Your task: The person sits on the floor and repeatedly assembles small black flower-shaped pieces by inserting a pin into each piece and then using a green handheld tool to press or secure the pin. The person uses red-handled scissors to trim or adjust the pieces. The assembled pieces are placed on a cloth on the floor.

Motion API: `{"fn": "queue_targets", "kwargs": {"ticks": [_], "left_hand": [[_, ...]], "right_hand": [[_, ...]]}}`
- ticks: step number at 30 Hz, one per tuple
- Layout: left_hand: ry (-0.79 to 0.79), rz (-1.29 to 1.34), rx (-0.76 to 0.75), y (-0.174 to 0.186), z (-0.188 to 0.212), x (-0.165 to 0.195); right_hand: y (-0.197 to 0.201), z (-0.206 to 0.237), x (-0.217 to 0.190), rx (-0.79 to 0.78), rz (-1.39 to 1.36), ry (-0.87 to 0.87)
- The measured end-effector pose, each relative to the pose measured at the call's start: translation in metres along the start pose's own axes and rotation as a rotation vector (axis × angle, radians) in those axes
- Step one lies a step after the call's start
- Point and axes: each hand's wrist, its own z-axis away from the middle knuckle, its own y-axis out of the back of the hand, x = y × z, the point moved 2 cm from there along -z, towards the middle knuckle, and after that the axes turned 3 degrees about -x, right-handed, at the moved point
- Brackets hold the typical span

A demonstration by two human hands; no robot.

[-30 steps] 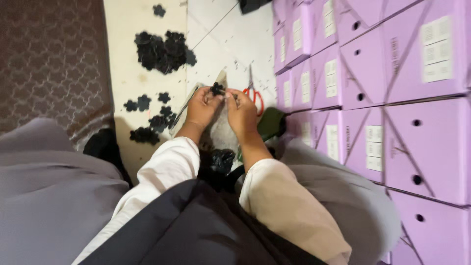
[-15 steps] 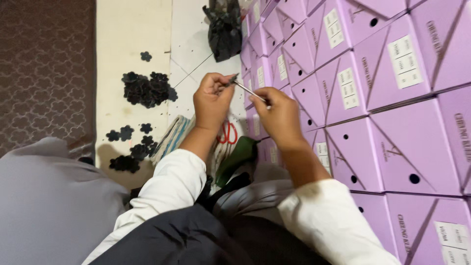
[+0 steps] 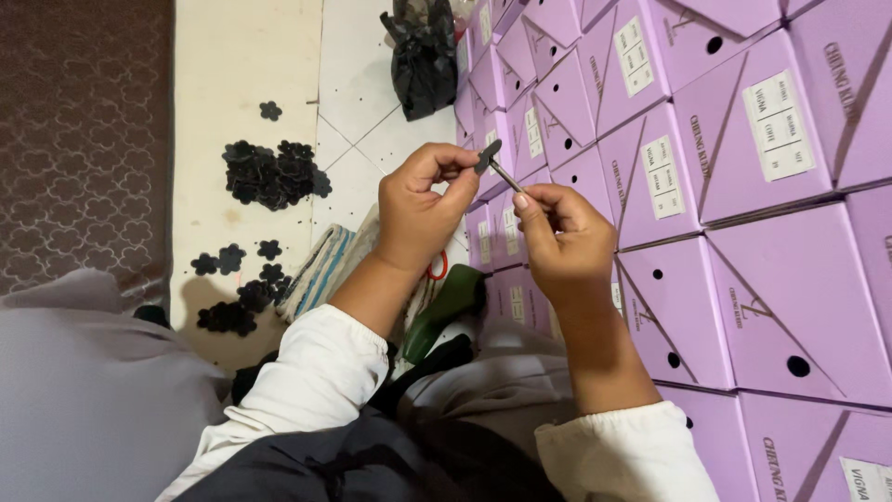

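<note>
Flower cutout (image 3: 487, 156), small, dark, pinched by L hand (image 3: 418, 218), R hand (image 3: 556, 237) gripping thin pin (image 3: 506, 176).

A small floor-level workshop: stacked lilac boxes (image 3: 706, 186) rose at three o'clock, while black flower-shaped cutouts (image 3: 269, 174) lay heaped on tiles at eleven.

From my remote view, the left hand (image 3: 420, 212) covers most of the red-handled scissors (image 3: 439, 270); only an arc of one loop shows. The thin stem (image 3: 506, 176) runs into the right hand (image 3: 557, 240), so its lower end is hidden. The dark flower piece (image 3: 487, 156) is too small for me to read its material. The black bag (image 3: 423, 51) is cut off by the top edge. The purple boxes (image 3: 743, 214) run past the right edge. The green object (image 3: 451, 302) is partly hidden behind the forearm; I cannot tell what it is.
</note>
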Motion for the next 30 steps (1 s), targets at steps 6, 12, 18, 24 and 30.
{"fn": "queue_targets", "kwargs": {"ticks": [6,12,18,24,30], "left_hand": [[-0.015,-0.041,-0.007,-0.004,0.001,-0.003],[0.040,0.069,0.033,-0.007,0.002,0.005],[-0.024,-0.037,0.042,-0.002,0.004,0.003],[0.030,-0.014,0.135,0.017,-0.009,-0.019],[0.430,0.494,0.006,0.025,-0.033,-0.037]], "right_hand": [[-0.007,-0.001,0.005,-0.041,-0.039,-0.077],[-0.008,0.000,0.000,-0.046,-0.120,-0.034],[-0.016,0.002,0.001,-0.076,-0.034,-0.025],[-0.022,0.005,0.015,-0.342,-0.295,-0.359],[-0.009,-0.003,0.013,-0.242,-0.457,-0.301]]}}
